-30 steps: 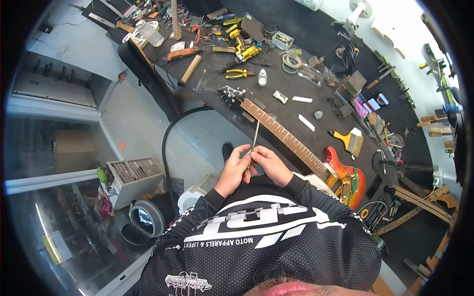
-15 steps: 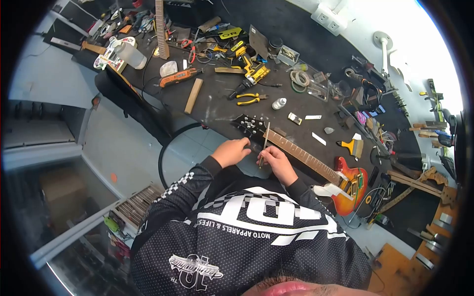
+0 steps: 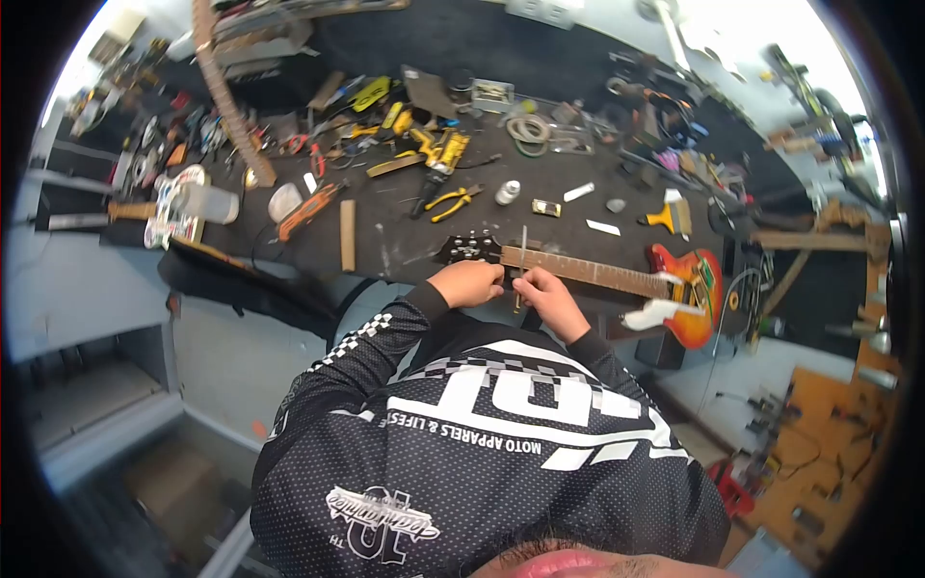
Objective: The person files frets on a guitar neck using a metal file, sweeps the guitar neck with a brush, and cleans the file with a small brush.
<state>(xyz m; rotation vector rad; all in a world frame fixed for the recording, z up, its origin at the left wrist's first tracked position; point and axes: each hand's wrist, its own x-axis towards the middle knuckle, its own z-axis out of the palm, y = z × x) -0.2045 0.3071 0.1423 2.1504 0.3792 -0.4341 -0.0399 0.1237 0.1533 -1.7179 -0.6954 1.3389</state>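
An electric guitar lies across the front of the bench, with its black headstock, fretted neck and red-orange body running left to right. My right hand pinches a thin, narrow metal file, which lies crosswise over the neck close to the headstock end. Its lower end pokes out beneath my fingers. My left hand is closed at the near edge of the neck, just below the headstock, fingertips close to the file. The undersides of its fingers are hidden.
Yellow-handled pliers, a yellow drill, a small white bottle and a wooden strip lie beyond the guitar. A brush rests near its body. A black case-like object stands at the bench's left front edge.
My view has turned, so the bench appears more level. My left hand has come onto the neck beside the headstock, nearer to my right hand, which still holds the file.
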